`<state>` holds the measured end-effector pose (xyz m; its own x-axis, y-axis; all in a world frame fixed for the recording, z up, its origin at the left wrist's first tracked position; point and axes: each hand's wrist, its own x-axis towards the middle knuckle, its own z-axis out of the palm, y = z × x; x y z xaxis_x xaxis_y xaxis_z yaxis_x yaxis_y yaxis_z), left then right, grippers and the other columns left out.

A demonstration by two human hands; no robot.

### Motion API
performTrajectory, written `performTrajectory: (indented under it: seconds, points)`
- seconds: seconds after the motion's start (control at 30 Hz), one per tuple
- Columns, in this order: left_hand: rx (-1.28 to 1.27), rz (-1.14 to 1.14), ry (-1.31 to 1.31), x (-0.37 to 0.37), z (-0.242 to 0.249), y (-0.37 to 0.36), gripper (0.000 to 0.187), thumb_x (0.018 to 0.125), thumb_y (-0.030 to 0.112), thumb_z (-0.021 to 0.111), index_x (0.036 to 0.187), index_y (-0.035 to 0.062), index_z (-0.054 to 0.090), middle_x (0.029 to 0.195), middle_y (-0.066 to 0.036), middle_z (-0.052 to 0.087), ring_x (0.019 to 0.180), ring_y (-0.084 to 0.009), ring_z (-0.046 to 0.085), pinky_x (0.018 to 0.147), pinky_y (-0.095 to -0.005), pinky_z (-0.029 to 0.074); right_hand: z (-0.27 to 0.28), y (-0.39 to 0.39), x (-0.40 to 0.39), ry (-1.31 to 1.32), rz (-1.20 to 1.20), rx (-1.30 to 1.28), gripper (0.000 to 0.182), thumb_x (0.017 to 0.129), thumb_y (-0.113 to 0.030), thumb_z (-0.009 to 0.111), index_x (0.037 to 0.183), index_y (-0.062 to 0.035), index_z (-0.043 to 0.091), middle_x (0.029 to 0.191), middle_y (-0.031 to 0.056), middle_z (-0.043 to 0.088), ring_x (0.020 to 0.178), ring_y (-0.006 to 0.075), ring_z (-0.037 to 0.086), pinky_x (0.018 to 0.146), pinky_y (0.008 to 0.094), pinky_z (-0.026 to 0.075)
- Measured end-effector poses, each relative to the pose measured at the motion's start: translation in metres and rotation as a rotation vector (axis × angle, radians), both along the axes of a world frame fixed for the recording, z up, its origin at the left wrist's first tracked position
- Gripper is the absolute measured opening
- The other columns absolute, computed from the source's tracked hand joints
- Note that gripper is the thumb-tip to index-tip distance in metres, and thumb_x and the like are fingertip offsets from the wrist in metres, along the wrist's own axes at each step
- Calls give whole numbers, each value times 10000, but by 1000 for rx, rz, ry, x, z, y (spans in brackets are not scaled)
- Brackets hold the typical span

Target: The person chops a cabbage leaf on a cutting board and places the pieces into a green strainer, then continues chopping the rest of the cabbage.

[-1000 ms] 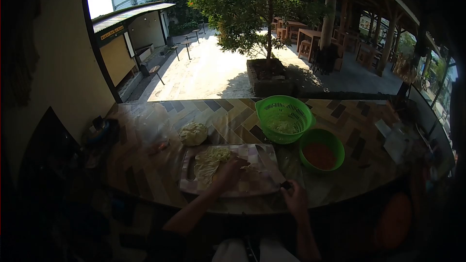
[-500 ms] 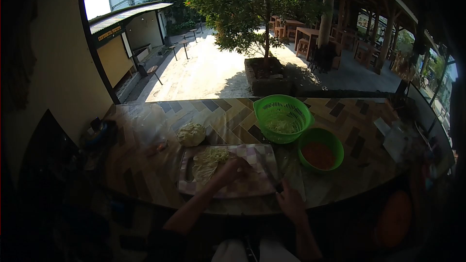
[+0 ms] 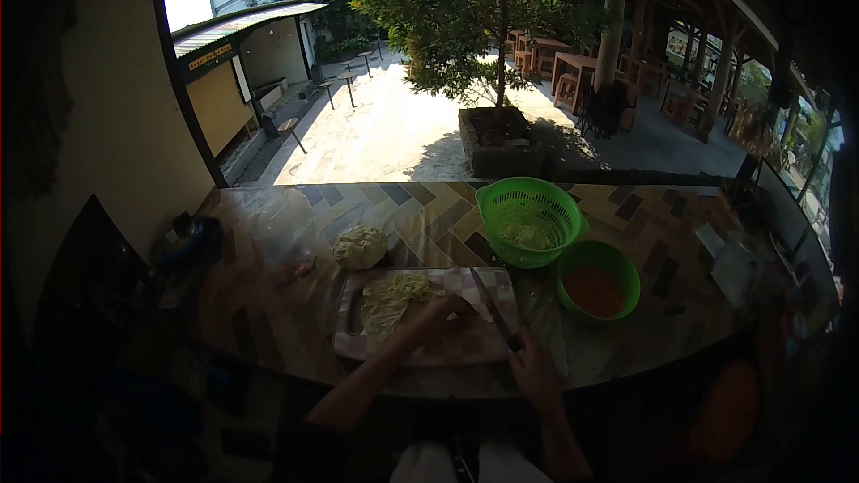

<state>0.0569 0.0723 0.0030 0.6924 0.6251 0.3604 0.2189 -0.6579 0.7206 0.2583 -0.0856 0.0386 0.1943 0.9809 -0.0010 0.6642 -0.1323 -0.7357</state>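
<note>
A knife (image 3: 489,300) is gripped by its dark handle in my right hand (image 3: 535,365), its blade slanting up and left over the right part of the checked cutting board (image 3: 438,354). My left hand (image 3: 440,317) is bent over the middle of the board with its fingers curled together, left of the blade. Shadow hides whatever may be under those fingertips. Pale shredded cabbage (image 3: 408,286) and flat cabbage leaves (image 3: 383,313) lie on the board's left half. Just behind the board sits a cabbage head (image 3: 360,248).
A green colander (image 3: 490,207) with pale shreds stands behind the board's right end. Beside it is a green bowl (image 3: 633,288) of orange-red contents. Clear plastic (image 3: 282,219) lies at the left of the patterned counter (image 3: 268,322). Beyond are a courtyard and a tree (image 3: 447,36).
The whole view has shifted slightly, so things appear a little farther right. Both hands keep nearly the same places over the board, and the knife stays in my right hand.
</note>
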Motion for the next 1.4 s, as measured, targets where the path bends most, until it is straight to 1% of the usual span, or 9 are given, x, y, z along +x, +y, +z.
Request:
performTrajectory:
  seconds: [0.17, 0.3, 0.4, 0.5, 0.8, 0.9, 1.0, 1.1, 1.4]
  points:
    - [71, -59, 116, 3, 3, 2, 211, 739, 11, 686, 948, 7, 709, 958, -133, 677, 922, -291, 641, 834, -358, 505, 13, -11, 6, -60, -36, -36, 328, 838, -119, 638, 1141, -78, 521, 919, 220, 662, 915, 425, 630, 718, 487, 490]
    - [108, -20, 149, 6, 0, 0, 177, 752, 43, 689, 924, 7, 712, 919, -147, 679, 886, -296, 650, 784, -365, 515, -4, -8, 16, -134, 23, 42, 421, 847, -147, 617, 1248, -79, 508, 890, 225, 663, 857, 433, 635, 723, 518, 497]
    - [-47, 120, 112, 10, 3, -15, 175, 795, 70, 701, 956, 2, 710, 905, -135, 691, 864, -272, 665, 785, -373, 515, -2, -4, 16, -81, 42, 21, 393, 848, -153, 615, 1224, -90, 521, 905, 224, 665, 881, 433, 634, 743, 517, 498]
    - [-119, 227, 66, 17, 11, -27, 185, 762, 63, 709, 937, 3, 714, 901, -148, 689, 831, -282, 672, 750, -371, 525, -4, 1, 13, -57, 57, 34, 356, 843, -150, 621, 1183, -90, 533, 915, 223, 663, 897, 430, 632, 739, 508, 493]
    - [-86, 143, -203, 19, -5, -19, 248, 716, 70, 777, 950, 16, 715, 954, -132, 690, 913, -257, 658, 822, -362, 516, -7, 7, 9, 16, 30, 82, 313, 826, -149, 661, 1112, -78, 556, 878, 213, 660, 889, 417, 639, 705, 454, 490]
    - [-56, 241, -188, 13, 4, -24, 274, 702, 62, 792, 960, 18, 711, 958, -132, 686, 955, -247, 648, 850, -350, 506, -7, 3, 18, 18, 9, 144, 329, 810, -152, 681, 1114, -85, 576, 879, 208, 663, 878, 412, 642, 698, 446, 494]
    - [-71, 331, 31, 2, 9, -28, 286, 717, 75, 786, 987, 17, 709, 969, -141, 684, 919, -253, 656, 814, -350, 520, 15, -9, 36, -50, 16, 82, 324, 804, -167, 686, 1110, -95, 611, 898, 195, 674, 872, 395, 648, 718, 453, 504]
    - [-204, 272, 134, 2, 20, -28, 289, 745, 89, 763, 1016, 8, 704, 980, -153, 687, 882, -264, 671, 773, -354, 534, 34, -15, 54, -107, 21, 6, 316, 776, -193, 718, 1073, -105, 653, 838, 164, 682, 834, 345, 670, 713, 417, 509]
    - [-137, 119, 89, 18, 0, -12, 282, 786, 71, 708, 1061, 9, 703, 976, -171, 704, 881, -259, 689, 765, -360, 543, 30, -21, 77, -87, 107, 28, 328, 739, -204, 747, 1054, -136, 683, 826, 147, 691, 795, 320, 680, 687, 389, 500]
